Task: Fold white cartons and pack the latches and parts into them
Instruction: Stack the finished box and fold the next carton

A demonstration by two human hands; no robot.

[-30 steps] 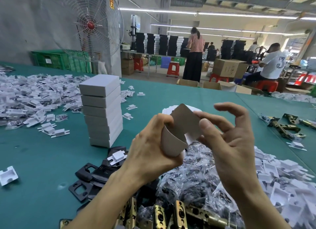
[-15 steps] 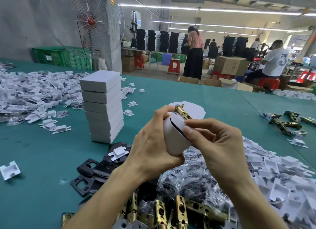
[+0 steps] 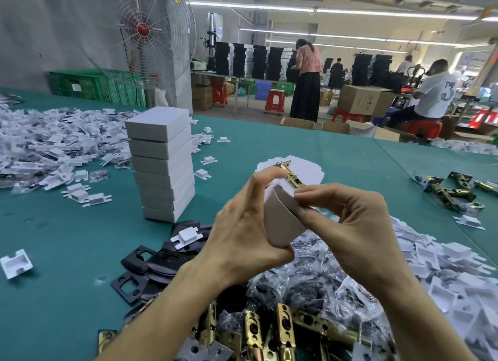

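My left grip (image 3: pixel 242 234) clamped round carton (image 3: pixel 280 226), right grip (image 3: pixel 350 226) pinching its flap (image 3: pixel 285 203). Latch (image 3: pixel 292 177) juts from far end, axis pointing away; right grip nearer.

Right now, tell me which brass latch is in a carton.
The latch poking from the white carton held by the left hand and right hand; the other latches lie loose on the table.

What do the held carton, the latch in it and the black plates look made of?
Carton: thin matte white card; it bends in a curve. Latch: metal, shiny brass-coloured, with glints. Black plates: likely stamped metal, matte black coat; could be plastic.
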